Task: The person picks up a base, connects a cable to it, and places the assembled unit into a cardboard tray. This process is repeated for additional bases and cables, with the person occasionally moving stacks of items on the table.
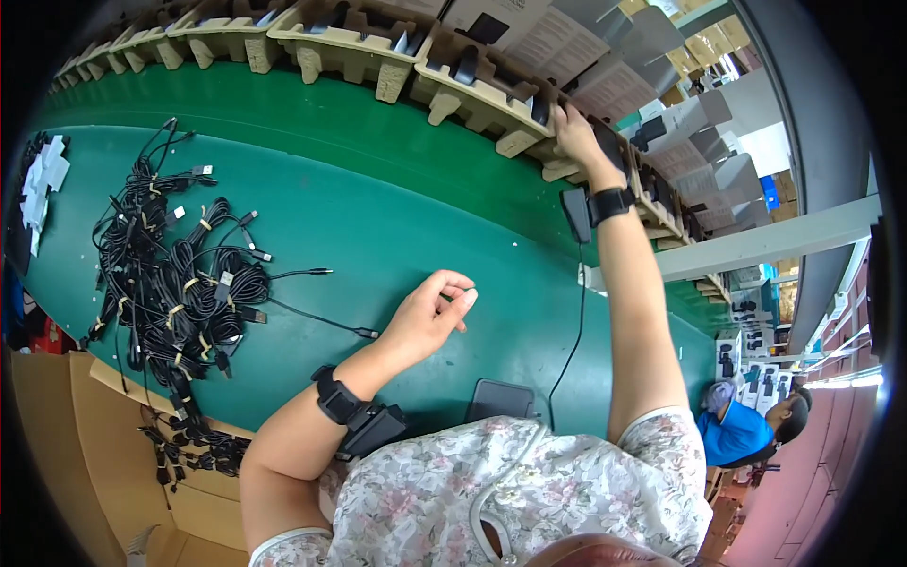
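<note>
My left hand (433, 317) hovers over the green table (378, 227), fingers loosely curled and thumb slightly apart, with nothing visible in it. To its left lies a heap of black USB cables (179, 274), many tied in coils; one cable plug (367, 333) points toward that hand. My right hand (576, 137) reaches far forward to a moulded cardboard tray (491, 109) that holds dark parts. Its fingers bend down at the tray's edge; what they grip, if anything, is hidden. Both wrists wear black bands with black boxes.
More trays (345, 47) form a row along the far edge, with open printed cartons (520, 38) behind them. A pale metal bar (737, 241) crosses at right. An open cardboard box (104, 454) stands lower left. A person in blue (737, 435) sits at far right.
</note>
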Demonstrator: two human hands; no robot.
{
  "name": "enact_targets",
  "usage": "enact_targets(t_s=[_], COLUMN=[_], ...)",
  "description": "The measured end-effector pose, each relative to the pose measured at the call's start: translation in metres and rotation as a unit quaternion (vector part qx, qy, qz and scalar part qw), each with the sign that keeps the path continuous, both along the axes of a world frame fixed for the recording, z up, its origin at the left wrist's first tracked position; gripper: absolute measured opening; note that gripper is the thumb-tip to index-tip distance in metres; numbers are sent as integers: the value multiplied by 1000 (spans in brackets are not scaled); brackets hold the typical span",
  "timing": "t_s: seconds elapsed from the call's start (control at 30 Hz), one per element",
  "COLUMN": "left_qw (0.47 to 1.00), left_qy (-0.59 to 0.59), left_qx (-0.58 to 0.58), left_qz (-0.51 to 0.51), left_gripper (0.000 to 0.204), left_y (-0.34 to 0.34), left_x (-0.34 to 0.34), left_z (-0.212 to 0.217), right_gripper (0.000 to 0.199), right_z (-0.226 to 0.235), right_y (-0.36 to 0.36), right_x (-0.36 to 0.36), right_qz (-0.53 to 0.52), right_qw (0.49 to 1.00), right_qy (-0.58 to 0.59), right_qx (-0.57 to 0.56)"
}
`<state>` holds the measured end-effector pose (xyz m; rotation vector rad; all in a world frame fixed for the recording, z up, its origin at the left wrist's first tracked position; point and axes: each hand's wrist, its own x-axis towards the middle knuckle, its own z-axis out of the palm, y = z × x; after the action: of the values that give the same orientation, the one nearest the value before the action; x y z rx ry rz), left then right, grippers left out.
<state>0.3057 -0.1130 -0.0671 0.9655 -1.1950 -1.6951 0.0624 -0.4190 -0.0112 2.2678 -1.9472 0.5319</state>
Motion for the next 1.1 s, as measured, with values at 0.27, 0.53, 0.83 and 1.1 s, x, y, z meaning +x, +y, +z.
enact_targets(t_s=[0.27,0.53,0.83,1.1], left_qw=[999,997,999,999], left_qy=[29,65,25,14], left_qx=[19,49,18,4], left_qz=[-5,7,-28,-31], left_gripper=[29,24,22,22], left_y=[-4,-4,0,0], left_x=[7,3,-4,-1], left_z=[-3,1,-8,-9], right_gripper=[38,38,30,37], right_z=[15,25,37,38], right_y=[27,7,54,246], right_x=[-1,-39,-7,20], right_qz=[25,85,103,248], right_qw=[999,977,954,937], right_qy=[-28,198,281,211], right_qx=[-13,12,6,122])
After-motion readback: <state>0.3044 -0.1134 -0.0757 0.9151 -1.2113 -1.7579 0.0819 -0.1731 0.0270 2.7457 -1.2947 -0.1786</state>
